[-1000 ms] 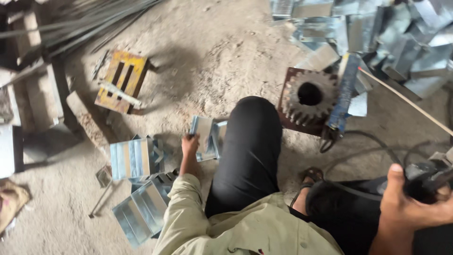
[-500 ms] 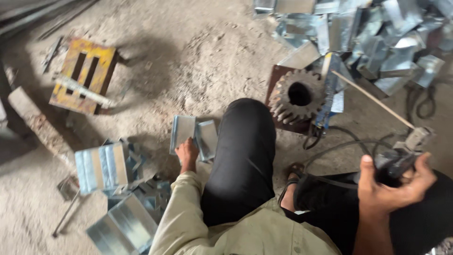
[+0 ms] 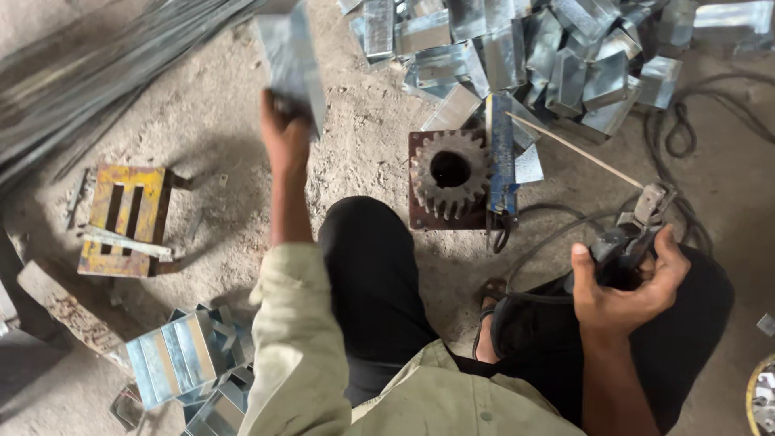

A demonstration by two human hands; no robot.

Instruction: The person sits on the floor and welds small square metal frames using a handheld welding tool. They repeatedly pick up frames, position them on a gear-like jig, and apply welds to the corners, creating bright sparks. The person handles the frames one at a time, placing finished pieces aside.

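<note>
My left hand (image 3: pixel 284 129) grips a folded sheet-metal piece (image 3: pixel 292 56), raised clear of the floor. My right hand (image 3: pixel 626 282) clasps the welding holder (image 3: pixel 626 242), its rod (image 3: pixel 577 151) angled away from me.

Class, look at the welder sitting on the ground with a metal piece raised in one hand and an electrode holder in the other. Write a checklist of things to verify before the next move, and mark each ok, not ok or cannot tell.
1. Left hand grips the metal piece firmly: ok, fingers closed round its lower end.
2. Right hand holds the electrode holder: ok.
3. Rod seated in the holder: cannot tell, the joint is too small to see.
4. Gear on its plate free of loose pieces: ok on top, though the blue bar lies against it.
5. Cable clear of the knees: not ok, it runs right beside them.
6. Hands protected: not ok, both bare.
</note>
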